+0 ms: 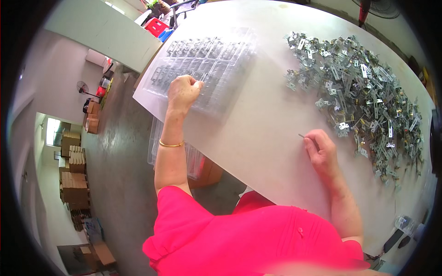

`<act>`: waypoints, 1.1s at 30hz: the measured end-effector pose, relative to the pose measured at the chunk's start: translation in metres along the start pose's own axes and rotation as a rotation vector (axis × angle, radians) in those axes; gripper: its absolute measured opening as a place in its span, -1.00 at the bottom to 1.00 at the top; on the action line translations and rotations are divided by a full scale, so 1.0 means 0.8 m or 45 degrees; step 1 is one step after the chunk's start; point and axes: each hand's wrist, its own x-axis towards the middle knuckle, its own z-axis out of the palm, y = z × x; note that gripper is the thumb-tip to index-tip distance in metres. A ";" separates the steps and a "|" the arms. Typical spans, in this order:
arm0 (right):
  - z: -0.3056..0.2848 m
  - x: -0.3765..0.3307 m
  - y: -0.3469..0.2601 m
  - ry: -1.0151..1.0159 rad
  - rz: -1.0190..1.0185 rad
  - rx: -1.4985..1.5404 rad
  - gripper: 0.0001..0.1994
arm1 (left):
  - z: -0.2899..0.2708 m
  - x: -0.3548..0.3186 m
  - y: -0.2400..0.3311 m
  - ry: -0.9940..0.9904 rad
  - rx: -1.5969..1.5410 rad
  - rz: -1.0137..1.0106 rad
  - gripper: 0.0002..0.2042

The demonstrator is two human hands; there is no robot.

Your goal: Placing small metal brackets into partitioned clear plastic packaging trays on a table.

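One thin piece (301, 135) sits pinched in your right hand (321, 151); your left hand (183, 93) curls over the clear tray (222, 95), whether gripping anything I cannot tell.

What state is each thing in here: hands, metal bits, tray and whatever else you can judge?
Left hand: fingers curled closed over the tray; any part held is hidden
Right hand: pinching a thin metal piece
Clear plastic tray: partly filled, lying on the table
Metal parts: loose, heaped
Bangle: worn on the left arm
Cardboard: stacked
Standing fan: upright; spinning or not, unclear
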 end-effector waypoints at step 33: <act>-0.005 0.001 0.007 0.016 -0.145 -0.015 -0.92 | 0.202 0.006 0.262 0.225 -0.245 1.011 -0.89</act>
